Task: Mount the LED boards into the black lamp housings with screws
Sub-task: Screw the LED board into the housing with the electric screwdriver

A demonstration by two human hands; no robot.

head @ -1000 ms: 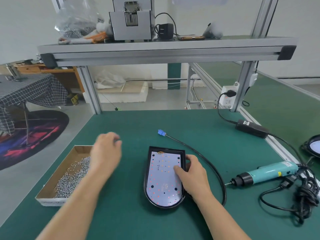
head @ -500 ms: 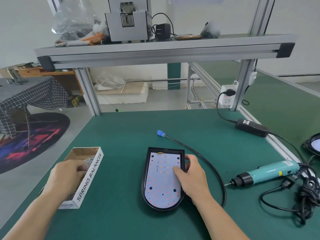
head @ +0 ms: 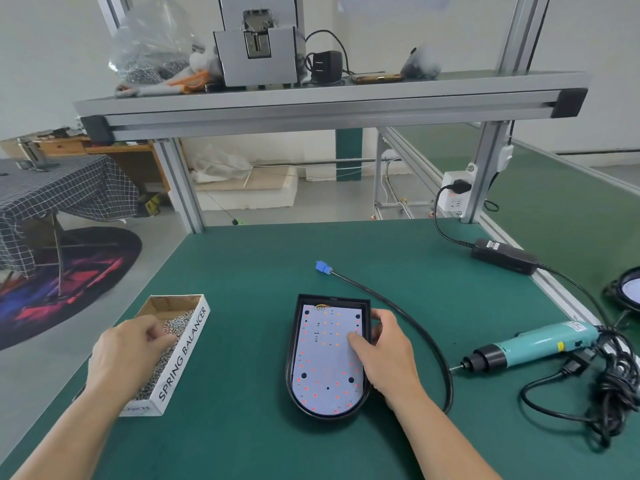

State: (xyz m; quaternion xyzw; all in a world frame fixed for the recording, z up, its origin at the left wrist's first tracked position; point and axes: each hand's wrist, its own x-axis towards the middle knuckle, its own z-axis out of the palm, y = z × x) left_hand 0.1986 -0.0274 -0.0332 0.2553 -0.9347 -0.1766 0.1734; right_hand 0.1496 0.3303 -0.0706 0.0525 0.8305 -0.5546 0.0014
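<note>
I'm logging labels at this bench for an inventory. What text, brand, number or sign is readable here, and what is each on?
"SPRING BALANCER": long white side of the open cardboard box of screws.
Short end of that box: print too blurred to read.
White LED board in the black lamp housing: tiny top-edge marking, unreadable.
Teal electric screwdriver: rear label, blurred.
Black power adapter: white label, too small.

You have bright, even, diffuse light; your right grip (head: 384,358) casts only a faint, soft shadow on the green table (head: 242,271) just beneath it. Around it all is sharp. Far above it, the frame posts (head: 485,168) lean outward from wide-angle distortion.
</note>
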